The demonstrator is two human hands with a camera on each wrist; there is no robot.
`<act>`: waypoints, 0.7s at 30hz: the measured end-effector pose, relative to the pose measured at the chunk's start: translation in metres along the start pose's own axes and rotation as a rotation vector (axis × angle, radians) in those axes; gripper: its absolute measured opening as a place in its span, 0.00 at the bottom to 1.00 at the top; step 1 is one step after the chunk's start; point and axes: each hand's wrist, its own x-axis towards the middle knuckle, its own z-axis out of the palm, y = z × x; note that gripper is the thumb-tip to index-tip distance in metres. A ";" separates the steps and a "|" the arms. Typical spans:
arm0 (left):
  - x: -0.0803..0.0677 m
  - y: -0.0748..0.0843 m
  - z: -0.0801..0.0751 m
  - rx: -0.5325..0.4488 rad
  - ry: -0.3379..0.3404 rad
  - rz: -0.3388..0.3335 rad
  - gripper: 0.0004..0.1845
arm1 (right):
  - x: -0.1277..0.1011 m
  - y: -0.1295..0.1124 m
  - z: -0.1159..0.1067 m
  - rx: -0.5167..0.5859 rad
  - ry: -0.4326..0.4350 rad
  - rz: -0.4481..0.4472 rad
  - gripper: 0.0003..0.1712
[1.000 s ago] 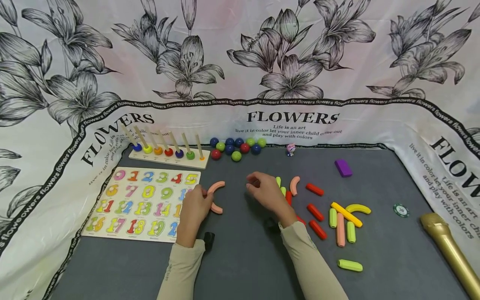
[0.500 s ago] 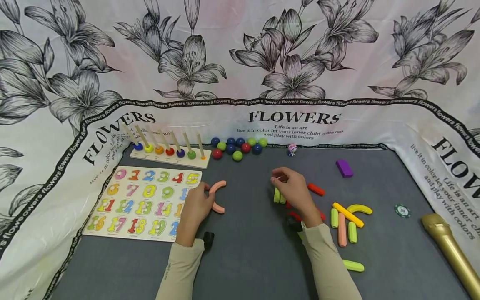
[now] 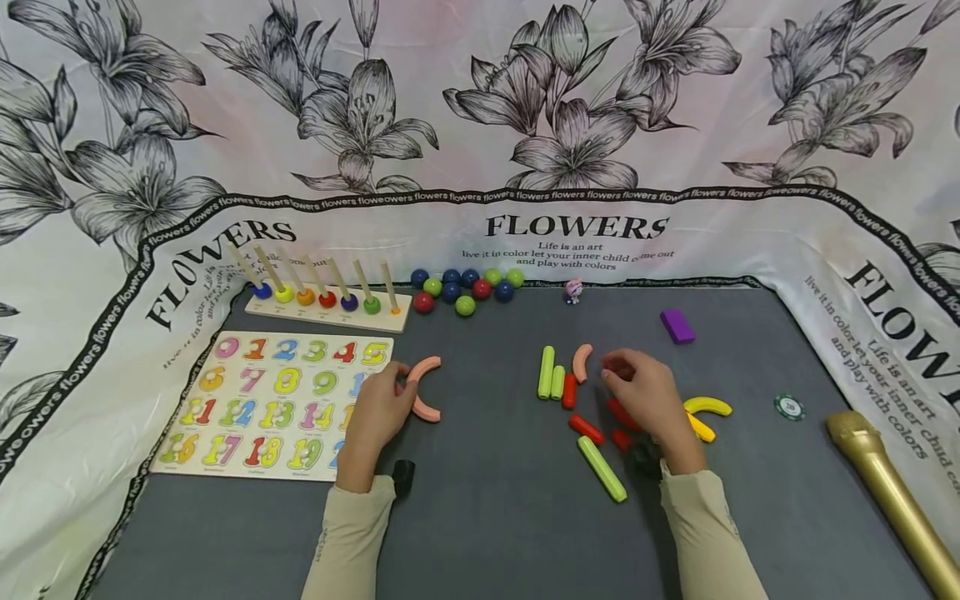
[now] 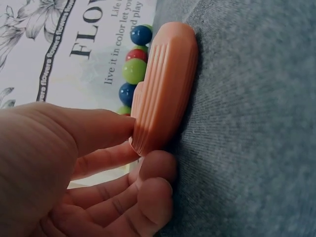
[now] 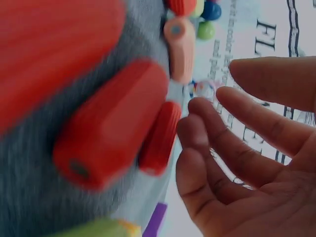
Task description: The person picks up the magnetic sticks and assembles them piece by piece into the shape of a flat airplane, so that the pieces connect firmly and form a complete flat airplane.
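Observation:
My left hand [image 3: 378,408] lies beside two pink curved pieces, one above [image 3: 426,367] and one below [image 3: 426,410], on the grey mat. In the left wrist view its thumb and fingers [image 4: 148,165] pinch the near end of a pink curved piece [image 4: 165,84]. My right hand [image 3: 637,392] hovers over a group of red sticks [image 3: 585,428] with relaxed fingers and holds nothing. The right wrist view shows its fingers [image 5: 217,143] spread next to a red stick [image 5: 111,123]. Two green sticks [image 3: 550,373], a pink curve [image 3: 581,362] and a long green stick [image 3: 602,468] lie around it.
A number puzzle board [image 3: 225,450] lies at the left, with a peg board [image 3: 322,304] behind it. Coloured balls [image 3: 465,287] and a small figurine [image 3: 573,290] sit at the back. A purple block [image 3: 677,326], yellow pieces [image 3: 707,406], a green chip [image 3: 789,407] and a gold microphone [image 3: 892,496] lie to the right.
My right hand moved from the middle of the mat rightward to the red sticks. Sticks around it shifted, and a long green one now lies near my forearm. My left hand stayed put.

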 end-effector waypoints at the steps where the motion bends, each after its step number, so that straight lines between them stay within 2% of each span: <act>1: 0.000 0.000 0.000 -0.002 -0.005 -0.001 0.17 | -0.001 0.002 -0.002 -0.015 -0.001 0.003 0.16; 6: 0.001 -0.003 0.000 -0.015 -0.022 -0.006 0.18 | 0.000 0.013 -0.013 -0.109 -0.026 0.022 0.17; 14: 0.002 -0.007 -0.002 -0.029 -0.026 0.002 0.19 | 0.018 0.026 -0.019 -0.236 -0.111 0.058 0.17; 17: 0.002 -0.007 -0.001 -0.029 -0.026 0.010 0.18 | 0.025 0.026 -0.023 -0.261 -0.148 0.054 0.16; 21: 0.002 -0.006 -0.001 -0.037 -0.037 0.005 0.18 | 0.030 0.021 -0.032 -0.237 -0.163 0.051 0.13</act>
